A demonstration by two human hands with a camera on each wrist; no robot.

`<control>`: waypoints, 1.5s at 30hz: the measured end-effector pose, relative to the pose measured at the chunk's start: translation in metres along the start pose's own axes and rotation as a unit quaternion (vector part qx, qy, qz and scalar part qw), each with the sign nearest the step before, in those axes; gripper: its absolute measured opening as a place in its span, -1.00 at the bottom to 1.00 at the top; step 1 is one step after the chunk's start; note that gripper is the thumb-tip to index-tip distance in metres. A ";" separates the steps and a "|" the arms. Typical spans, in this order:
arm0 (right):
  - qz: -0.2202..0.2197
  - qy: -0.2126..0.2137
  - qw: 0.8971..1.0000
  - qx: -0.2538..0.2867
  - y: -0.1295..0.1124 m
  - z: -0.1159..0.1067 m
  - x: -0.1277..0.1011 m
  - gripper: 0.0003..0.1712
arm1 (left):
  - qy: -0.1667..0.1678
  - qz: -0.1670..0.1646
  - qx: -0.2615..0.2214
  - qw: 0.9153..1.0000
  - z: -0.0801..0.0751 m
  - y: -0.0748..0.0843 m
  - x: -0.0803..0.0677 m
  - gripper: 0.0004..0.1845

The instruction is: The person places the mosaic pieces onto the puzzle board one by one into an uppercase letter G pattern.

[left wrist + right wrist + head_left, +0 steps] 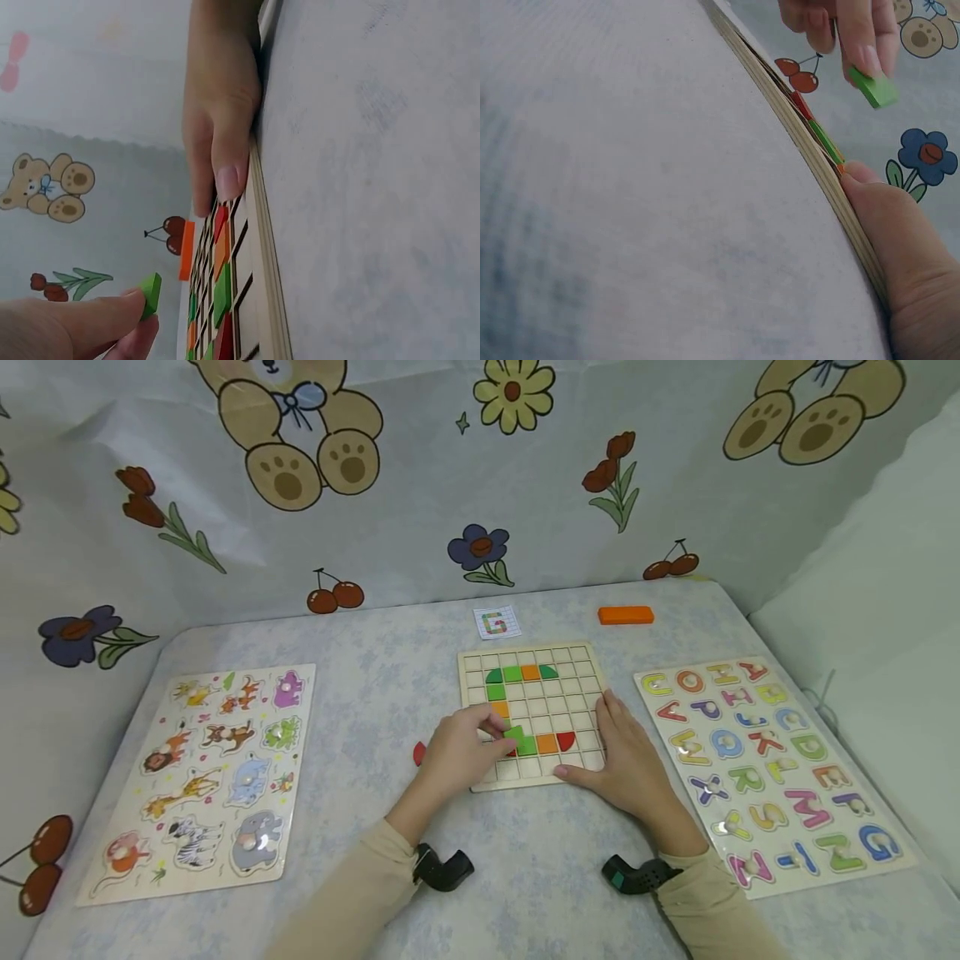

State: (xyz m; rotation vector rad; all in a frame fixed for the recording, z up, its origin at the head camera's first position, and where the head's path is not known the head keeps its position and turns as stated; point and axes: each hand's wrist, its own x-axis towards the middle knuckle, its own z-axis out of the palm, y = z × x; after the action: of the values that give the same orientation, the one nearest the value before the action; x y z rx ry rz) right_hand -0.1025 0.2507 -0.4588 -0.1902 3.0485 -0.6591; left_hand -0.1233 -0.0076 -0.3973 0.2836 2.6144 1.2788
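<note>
Left hand (pixel 459 752) reaches in from the lower left, wrist low over the surface (pixel 375 693), its fingertips pinching a green tile (pixel 516 732) just above the lower left part of the wooden grid board (pixel 588 653); the wrist views show the tile lifted clear of the board. To its right lie a green, an orange and a red piece in the board's lower row. Right hand (pixel 626 752) lies flat with fingers straight and together, pressed along the board's right edge.
</note>
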 end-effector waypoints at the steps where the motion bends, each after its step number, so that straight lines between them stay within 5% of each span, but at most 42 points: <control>1: -0.001 0.000 1.000 -0.001 0.000 0.000 0.000 0.50 | -0.003 0.004 0.000 1.000 0.005 0.004 0.004 -0.87; 17: -0.003 0.005 1.000 0.005 -0.001 0.000 0.000 0.49 | 0.027 0.024 0.059 0.998 0.058 0.033 0.042 -0.88; 28: -0.007 0.011 1.000 0.008 0.000 0.001 0.000 0.49 | 0.041 0.054 0.158 0.985 0.065 0.033 0.048 -0.89; 45: -0.004 0.006 1.000 0.006 0.001 0.001 0.000 0.50 | 0.039 0.031 0.241 0.969 0.067 0.035 0.049 -0.78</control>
State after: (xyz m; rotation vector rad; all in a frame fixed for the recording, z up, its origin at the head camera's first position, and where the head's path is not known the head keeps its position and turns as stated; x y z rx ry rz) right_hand -0.1027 0.2509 -0.4604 -0.2003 3.0565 -0.6828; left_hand -0.1493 0.0769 -0.4154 0.3999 2.9760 0.6599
